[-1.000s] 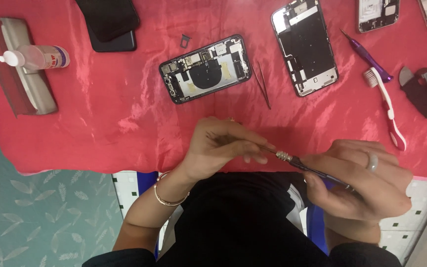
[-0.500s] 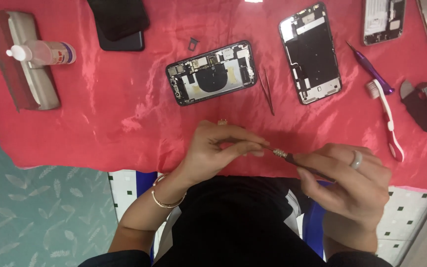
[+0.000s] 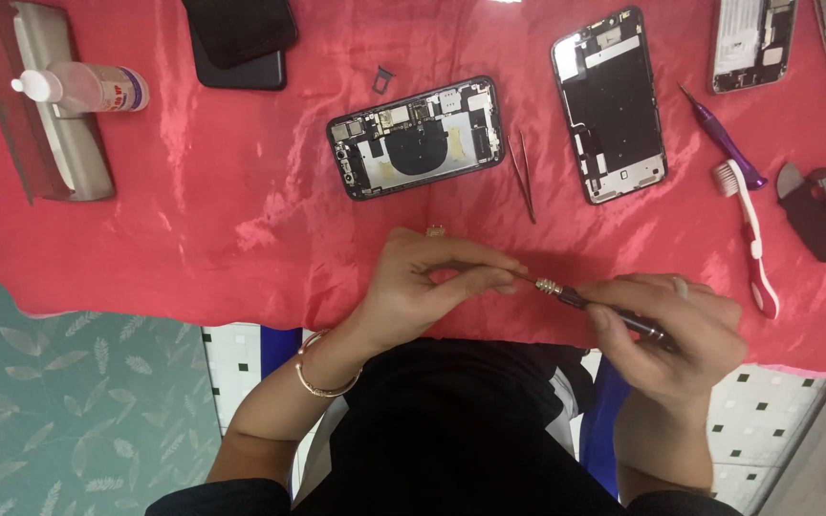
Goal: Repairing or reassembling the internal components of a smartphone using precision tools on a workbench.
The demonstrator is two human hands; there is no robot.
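Right hand [image 3: 666,330]: grips the screwdriver [image 3: 604,308] handle.
Left hand [image 3: 432,277]: pinches its tip.
Risk: a tiny bit could drop onto the red cloth [image 3: 241,210].

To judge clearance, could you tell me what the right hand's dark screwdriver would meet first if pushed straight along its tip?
The left hand: the dark screwdriver in the right hand already points into its pinched fingertips.

A phone repair bench: a shiny red satin cloth [image 3: 193,210] carries 2 opened black smartphone bodies [image 3: 416,137] [image 3: 612,105], thin metal tweezers [image 3: 525,176], a purple-handled screwdriver [image 3: 725,140] and a white-and-pink toothbrush [image 3: 749,236].
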